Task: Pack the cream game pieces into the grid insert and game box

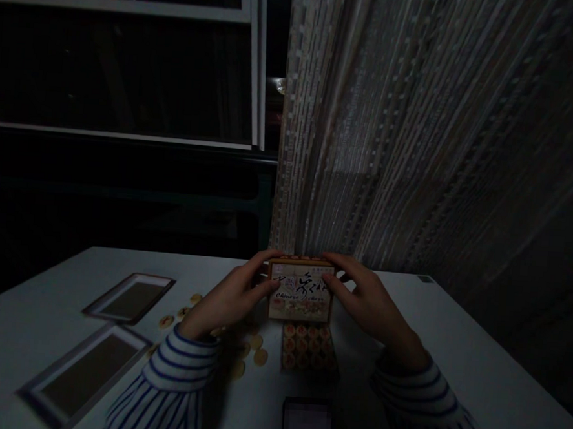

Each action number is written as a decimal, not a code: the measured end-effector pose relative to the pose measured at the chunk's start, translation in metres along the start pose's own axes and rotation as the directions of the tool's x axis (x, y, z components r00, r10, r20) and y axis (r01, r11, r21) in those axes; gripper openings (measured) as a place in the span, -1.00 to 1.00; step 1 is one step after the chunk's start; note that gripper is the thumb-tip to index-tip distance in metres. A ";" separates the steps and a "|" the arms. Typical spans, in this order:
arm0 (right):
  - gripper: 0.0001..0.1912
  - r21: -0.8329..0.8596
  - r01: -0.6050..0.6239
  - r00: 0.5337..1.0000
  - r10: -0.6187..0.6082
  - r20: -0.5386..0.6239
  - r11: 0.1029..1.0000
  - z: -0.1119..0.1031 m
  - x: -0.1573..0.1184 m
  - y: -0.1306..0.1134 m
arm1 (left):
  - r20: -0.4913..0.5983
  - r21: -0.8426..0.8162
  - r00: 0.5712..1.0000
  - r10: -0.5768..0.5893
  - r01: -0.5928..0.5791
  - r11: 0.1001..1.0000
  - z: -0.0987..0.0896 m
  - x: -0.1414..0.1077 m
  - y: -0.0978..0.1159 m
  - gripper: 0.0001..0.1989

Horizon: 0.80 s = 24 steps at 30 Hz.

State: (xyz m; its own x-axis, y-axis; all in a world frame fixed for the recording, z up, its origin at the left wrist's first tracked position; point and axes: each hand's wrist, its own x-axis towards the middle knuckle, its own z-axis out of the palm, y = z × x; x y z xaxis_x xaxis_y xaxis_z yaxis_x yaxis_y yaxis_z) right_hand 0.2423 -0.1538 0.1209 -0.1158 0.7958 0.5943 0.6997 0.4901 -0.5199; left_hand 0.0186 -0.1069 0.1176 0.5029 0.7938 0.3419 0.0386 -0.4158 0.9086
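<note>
My left hand (235, 295) and my right hand (366, 300) grip a Chinese chess box (299, 309) from its two sides, thumbs on the printed front and fingers at the top edge. The box is held upright, its label facing me. Just below it, a box of chess pieces (307, 346) shows round pieces in rows with red markings. Loose round chess pieces (260, 357) lie scattered around and behind my left forearm, which hides some of them.
Two shallow framed trays or lids (130, 297) (87, 372) lie at the left of the white table (461, 380). A dark rectangular object (306, 424) is at the near edge. Behind the table hang a string curtain (369, 129) and a window frame (256, 77).
</note>
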 end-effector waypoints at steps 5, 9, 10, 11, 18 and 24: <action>-0.48 0.072 -0.107 0.992 0.102 0.073 0.992 -0.001 -0.002 0.002 | -0.022 -0.094 0.998 -0.061 0.059 0.994 0.002 -0.001 0.001 -0.55; -0.39 0.095 -0.160 0.977 0.144 0.156 0.983 -0.001 -0.004 0.002 | -0.019 -0.093 0.998 -0.067 0.065 0.994 0.001 -0.001 0.000 -0.54; -0.39 0.097 -0.163 0.975 0.146 0.166 0.982 -0.001 -0.004 0.002 | -0.018 -0.092 0.998 -0.068 0.066 0.994 0.001 -0.001 0.000 -0.53; -0.38 0.103 -0.169 0.973 0.149 0.174 0.980 -0.001 -0.004 0.002 | -0.019 -0.090 0.998 -0.067 0.065 0.994 0.001 -0.001 0.000 -0.53; -0.19 0.166 -0.214 0.961 0.178 0.210 0.963 -0.001 -0.007 -0.005 | -0.034 -0.121 0.996 -0.079 0.074 0.990 0.001 -0.002 0.002 -0.51; -0.17 0.173 -0.215 0.967 0.185 0.174 0.961 0.003 -0.018 -0.010 | -0.091 -0.096 0.996 -0.020 0.012 0.995 0.000 -0.002 0.004 -0.53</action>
State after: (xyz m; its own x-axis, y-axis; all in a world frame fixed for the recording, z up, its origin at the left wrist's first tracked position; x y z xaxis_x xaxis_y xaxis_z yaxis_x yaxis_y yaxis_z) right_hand 0.2357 -0.1716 0.1138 -0.1054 0.9224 0.3717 0.5758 0.3613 -0.7334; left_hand 0.0181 -0.1104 0.1207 0.4213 0.8392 0.3438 -0.0386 -0.3622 0.9313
